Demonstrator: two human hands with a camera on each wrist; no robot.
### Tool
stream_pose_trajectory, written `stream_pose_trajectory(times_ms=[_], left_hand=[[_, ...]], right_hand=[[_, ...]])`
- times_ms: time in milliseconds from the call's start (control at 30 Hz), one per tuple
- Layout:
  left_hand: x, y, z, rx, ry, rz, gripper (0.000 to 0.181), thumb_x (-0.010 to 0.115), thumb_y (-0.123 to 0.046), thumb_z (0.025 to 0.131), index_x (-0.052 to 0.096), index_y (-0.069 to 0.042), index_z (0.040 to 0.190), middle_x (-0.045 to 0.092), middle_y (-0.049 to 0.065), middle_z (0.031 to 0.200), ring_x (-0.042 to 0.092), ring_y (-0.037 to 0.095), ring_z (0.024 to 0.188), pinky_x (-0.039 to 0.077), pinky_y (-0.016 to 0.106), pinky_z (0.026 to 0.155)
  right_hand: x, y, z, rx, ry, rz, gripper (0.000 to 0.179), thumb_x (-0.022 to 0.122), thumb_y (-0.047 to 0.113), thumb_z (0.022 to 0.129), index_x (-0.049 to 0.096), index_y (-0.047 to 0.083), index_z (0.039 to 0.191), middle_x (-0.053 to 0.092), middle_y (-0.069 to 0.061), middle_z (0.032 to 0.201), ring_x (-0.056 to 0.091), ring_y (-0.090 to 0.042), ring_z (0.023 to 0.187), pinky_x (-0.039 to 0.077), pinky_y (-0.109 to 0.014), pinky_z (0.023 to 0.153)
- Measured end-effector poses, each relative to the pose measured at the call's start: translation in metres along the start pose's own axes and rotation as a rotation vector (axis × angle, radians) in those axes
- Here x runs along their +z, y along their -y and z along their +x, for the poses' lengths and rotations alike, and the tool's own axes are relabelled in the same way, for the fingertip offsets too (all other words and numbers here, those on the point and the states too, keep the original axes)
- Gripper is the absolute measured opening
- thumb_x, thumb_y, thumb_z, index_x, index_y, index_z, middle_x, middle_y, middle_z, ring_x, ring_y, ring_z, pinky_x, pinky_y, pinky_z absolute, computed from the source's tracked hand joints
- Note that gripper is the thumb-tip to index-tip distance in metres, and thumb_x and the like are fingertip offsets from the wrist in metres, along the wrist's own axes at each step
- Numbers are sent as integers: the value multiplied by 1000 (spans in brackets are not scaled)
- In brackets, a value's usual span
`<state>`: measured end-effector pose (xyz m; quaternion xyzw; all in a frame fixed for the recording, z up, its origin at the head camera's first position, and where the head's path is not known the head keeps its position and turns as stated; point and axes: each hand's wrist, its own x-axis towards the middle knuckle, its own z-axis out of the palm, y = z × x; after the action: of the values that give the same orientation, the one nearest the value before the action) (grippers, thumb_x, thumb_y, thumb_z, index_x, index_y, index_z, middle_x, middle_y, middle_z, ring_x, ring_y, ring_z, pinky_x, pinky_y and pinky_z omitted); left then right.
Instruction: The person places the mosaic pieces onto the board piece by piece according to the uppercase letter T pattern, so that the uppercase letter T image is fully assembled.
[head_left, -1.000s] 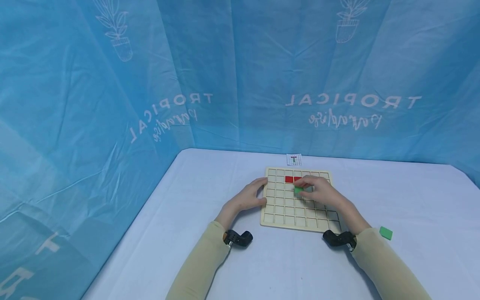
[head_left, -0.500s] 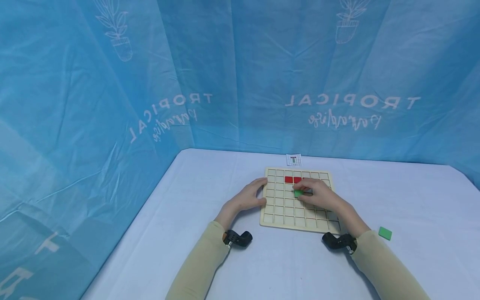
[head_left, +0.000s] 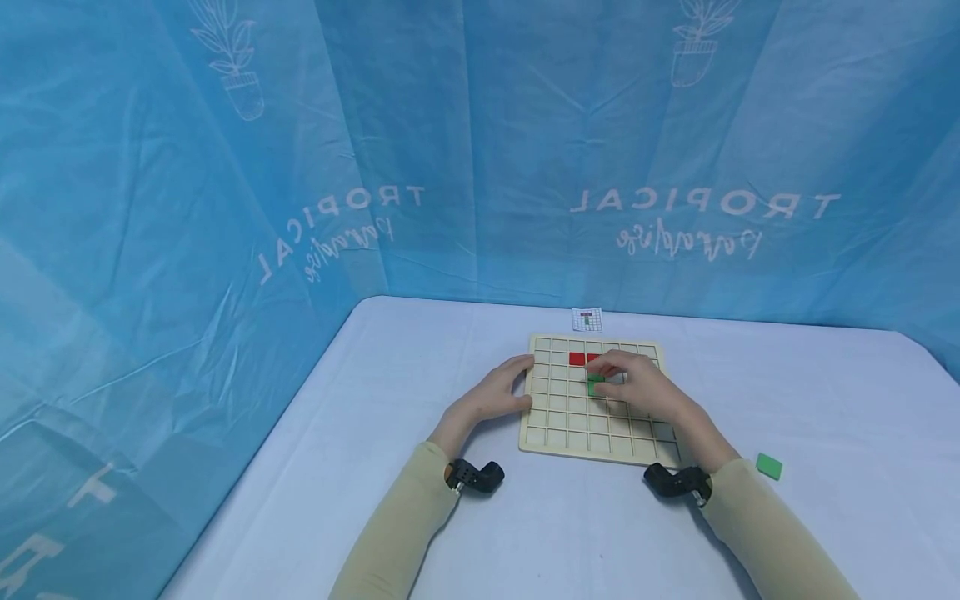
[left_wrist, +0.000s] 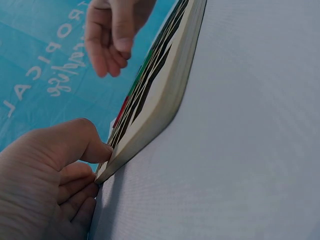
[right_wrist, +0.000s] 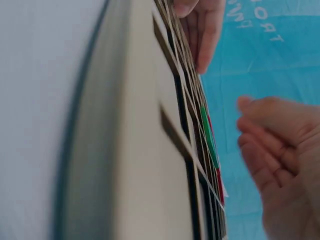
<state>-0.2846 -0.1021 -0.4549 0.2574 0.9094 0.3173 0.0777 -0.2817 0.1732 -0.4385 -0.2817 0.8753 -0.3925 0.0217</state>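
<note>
A pale wooden grid board (head_left: 558, 418) lies flat on the white table. My left hand (head_left: 497, 393) rests at its left edge, thumb and fingertips touching the rim; the left wrist view shows the bent thumb (left_wrist: 95, 145) against it. Red tiles (head_left: 577, 359) sit in an upper row, partly hidden by my right hand (head_left: 637, 385). Below them are green tiles (head_left: 592, 388), also partly covered. My right hand hovers just above the board with thumb and fingers apart. In the right wrist view its relaxed fingers (right_wrist: 257, 155) hold nothing, beside the green tile strip (right_wrist: 208, 135).
One loose green tile (head_left: 769, 466) lies on the table to the right, near my right sleeve. Behind the board is a small printed grid card (head_left: 587, 320) with a red and green pattern. A blue cloth backdrop (head_left: 480, 150) borders the table's back and left.
My right hand pressed down around the green tile, then lifted slightly with its thumb and fingers apart, leaving green on the board. The left hand stays at the board's edge.
</note>
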Motion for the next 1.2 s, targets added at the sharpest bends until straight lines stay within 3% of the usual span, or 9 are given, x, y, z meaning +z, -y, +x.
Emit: stream_pose_trajectory(times_ms=[233,433,733,833,1000,1200], left_hand=[[1,-2,1,-18,2,4,76,60,-17,79,31,-3,147,29,8,152,23,21,139,20,32,113],[1,-2,1,-13,3,-5,75,60,-16,79,30,-1,146,29,10,151,23,23,139,20,33,113],[1,-2,1,-21,4,-7,76,60,-17,78,30,-3,147,28,9,152,22,21,140,20,33,113],[1,-2,1,-31,0,-7,76,60,-17,78,30,-4,147,28,8,152,22,21,140,20,34,113],[0,-2,0,-28,0,-5,76,60,-17,79,30,-4,147,28,8,152,22,21,140,20,34,113],[2,-2,-1,-26,-8,-16,76,60,-17,78,30,-4,147,28,8,152,22,21,140,20,34,113]], right_hand=[[-15,14,1,-18,-62,30,35,70,11,85,63,2,118,63,-11,112,59,-29,101,48,-49,90],[-28,14,-5,38,-113,68,37,71,16,85,63,5,119,63,-9,113,58,-31,104,46,-52,92],[-53,5,-32,106,-145,84,45,70,29,86,59,5,123,61,-12,118,56,-31,107,45,-50,93],[-62,3,-43,115,-156,57,42,69,26,87,60,5,122,61,-12,117,57,-31,107,48,-43,91],[-75,1,-64,157,-177,8,44,69,29,87,59,4,122,61,-12,117,57,-31,106,49,-17,82],[-83,-4,-92,196,-195,-27,48,68,34,87,59,3,122,61,-13,118,57,-28,105,47,-11,79]])
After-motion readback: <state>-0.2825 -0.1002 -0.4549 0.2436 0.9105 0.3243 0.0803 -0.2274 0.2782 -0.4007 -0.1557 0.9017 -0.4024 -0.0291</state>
